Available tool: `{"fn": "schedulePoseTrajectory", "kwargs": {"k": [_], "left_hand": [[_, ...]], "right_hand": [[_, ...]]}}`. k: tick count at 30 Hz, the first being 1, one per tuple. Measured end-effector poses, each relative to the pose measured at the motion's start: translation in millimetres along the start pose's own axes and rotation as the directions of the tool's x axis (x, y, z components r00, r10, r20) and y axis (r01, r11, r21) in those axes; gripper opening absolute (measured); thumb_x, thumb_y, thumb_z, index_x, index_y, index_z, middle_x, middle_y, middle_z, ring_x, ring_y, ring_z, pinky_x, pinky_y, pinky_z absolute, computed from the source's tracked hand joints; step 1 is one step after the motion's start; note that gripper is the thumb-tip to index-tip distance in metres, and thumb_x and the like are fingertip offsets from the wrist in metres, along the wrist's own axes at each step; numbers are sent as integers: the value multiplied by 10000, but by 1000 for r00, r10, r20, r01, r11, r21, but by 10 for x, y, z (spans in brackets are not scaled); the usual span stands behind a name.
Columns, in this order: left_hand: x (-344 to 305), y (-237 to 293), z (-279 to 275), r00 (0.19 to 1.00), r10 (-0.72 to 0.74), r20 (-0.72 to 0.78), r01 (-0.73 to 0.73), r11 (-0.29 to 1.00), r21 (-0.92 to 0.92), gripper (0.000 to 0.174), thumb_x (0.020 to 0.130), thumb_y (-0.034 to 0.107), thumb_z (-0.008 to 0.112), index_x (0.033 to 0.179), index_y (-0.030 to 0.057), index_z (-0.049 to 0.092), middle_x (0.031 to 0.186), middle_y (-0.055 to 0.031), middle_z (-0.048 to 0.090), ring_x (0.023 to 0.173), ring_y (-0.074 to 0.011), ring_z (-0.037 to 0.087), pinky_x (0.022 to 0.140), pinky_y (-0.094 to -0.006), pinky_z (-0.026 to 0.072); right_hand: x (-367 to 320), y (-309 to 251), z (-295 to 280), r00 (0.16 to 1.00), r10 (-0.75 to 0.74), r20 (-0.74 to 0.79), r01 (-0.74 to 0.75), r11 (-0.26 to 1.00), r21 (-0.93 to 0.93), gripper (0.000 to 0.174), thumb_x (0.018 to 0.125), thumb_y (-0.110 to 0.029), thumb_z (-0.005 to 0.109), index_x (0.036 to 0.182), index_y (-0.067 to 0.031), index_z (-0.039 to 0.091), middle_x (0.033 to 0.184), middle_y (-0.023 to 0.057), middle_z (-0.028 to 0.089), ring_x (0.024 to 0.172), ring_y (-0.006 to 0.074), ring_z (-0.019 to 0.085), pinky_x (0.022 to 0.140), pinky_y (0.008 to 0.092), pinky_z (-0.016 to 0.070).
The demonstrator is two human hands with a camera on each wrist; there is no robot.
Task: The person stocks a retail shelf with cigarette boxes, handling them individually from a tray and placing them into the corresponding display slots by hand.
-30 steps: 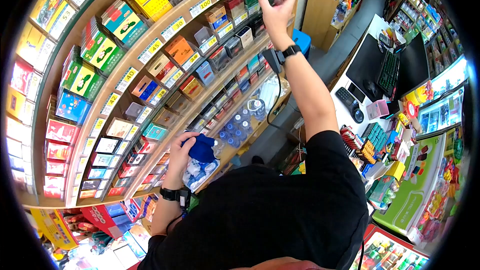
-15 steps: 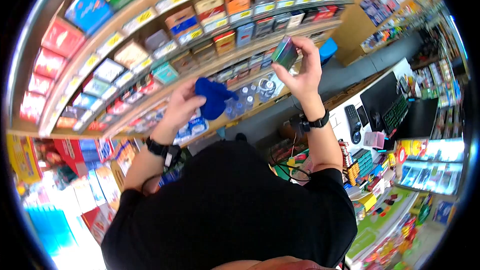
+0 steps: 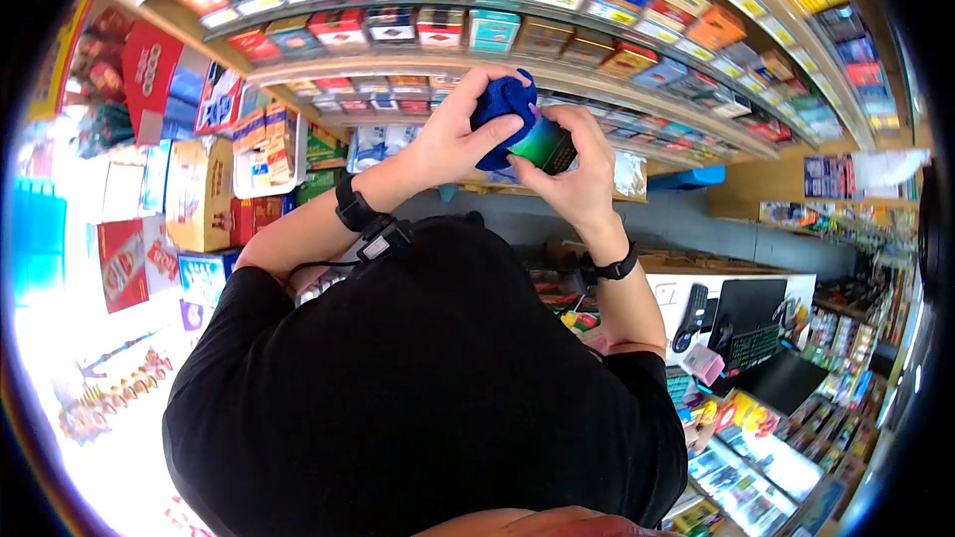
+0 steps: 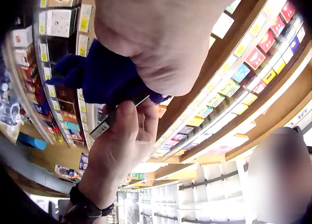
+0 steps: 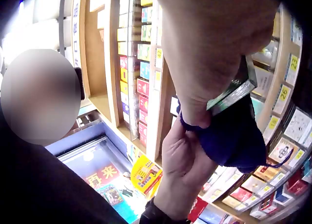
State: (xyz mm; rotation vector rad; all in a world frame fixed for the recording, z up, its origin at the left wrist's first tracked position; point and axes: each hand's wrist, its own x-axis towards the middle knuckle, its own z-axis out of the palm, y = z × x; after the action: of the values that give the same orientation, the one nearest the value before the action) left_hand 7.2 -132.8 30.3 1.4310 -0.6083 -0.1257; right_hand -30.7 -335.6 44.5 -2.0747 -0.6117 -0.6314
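Note:
My left hand grips a bunched dark blue cloth, thumb across its front. Close beside it, my right hand pinches a small green and black box between thumb and fingers. The cloth lies against one end of the box. In the left wrist view the box shows a barcode label by the right thumb, with the cloth over its other end. The right wrist view has the cloth under the box's shiny side; the left fingers are mostly hidden behind the cloth.
Curved shelves of small boxes stand just beyond both hands. To the left are a white basket and cartons. A white desk with a keyboard is at the right, and a blue bin stands behind.
The right hand has brought the box down from the upper shelf and leftward to the cloth. The left hand has raised the cloth, and the two now meet. The head view has turned toward the left.

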Motion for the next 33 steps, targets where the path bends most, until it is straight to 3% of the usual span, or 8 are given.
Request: {"fn": "schedulePoseTrajectory", "kwargs": {"k": [2,7,14,18,25,29,31,33], "left_hand": [[-139,20,-200,999,19,-27,-15,993,120,409,991,99,682,1367,54,526,1277,-54,607,1189,-141,568,1057,-323,451],[-538,81,-575,986,-15,-168,21,999,32,346,978,126,708,1291,46,583,1215,-75,632,1138,-158,606,1025,-331,482],[-1029,110,-1153,952,-208,-225,138,947,-292,313,984,97,700,1272,43,591,1192,-38,657,1106,-111,602,1000,-304,490],[-1277,-3,-1411,929,-127,-347,36,965,-258,287,980,70,702,1243,29,594,1188,-40,666,1101,-114,607,988,-295,496],[-1798,-147,-1880,789,-305,-534,120,928,-352,295,967,109,735,1219,33,602,1047,-24,667,962,-95,616,871,-297,535],[-2153,-208,-2171,642,-359,-678,191,931,-311,288,954,156,749,1178,24,624,989,-27,679,908,-106,631,811,-292,542],[-2354,-232,-2320,575,-432,-694,138,888,-439,310,956,161,741,1207,19,628,977,-30,693,880,-118,657,782,-292,552],[-2581,-137,-2472,544,-440,-714,167,891,-422,291,981,127,706,1238,28,613,1020,-51,698,900,-139,690,802,-306,579]], "right_hand": [[75,-12,173,999,-1,39,1,1000,15,561,640,-119,910,1124,-14,646,1041,152,681,936,342,678,832,407,556],[154,-145,676,958,227,174,-255,954,157,557,658,-148,922,1127,-16,651,1050,145,692,955,314,695,845,381,560],[367,-508,1235,940,5,340,-80,975,206,568,658,-145,920,1138,-14,646,1090,149,684,983,326,691,867,397,550],[393,-644,1627,907,-72,415,-50,959,277,555,659,-140,918,1124,-13,644,1095,151,681,989,333,682,878,407,550],[455,-1010,2269,823,-199,532,5,939,343,534,658,-131,914,1114,-12,662,1152,142,671,1052,320,668,914,402,545],[338,-930,2727,741,-235,629,-121,875,470,603,704,-81,882,1233,-19,600,1201,119,635,1071,242,636,940,352,514],[280,-961,2981,788,5,616,-431,718,546,662,768,-54,867,1331,-18,522,1209,96,625,1066,210,648,920,346,538],[348,-1046,3196,736,144,662,-602,586,542,650,838,-2,818,1384,-18,466,1180,75,543,1043,167,616,916,322,527]]}}
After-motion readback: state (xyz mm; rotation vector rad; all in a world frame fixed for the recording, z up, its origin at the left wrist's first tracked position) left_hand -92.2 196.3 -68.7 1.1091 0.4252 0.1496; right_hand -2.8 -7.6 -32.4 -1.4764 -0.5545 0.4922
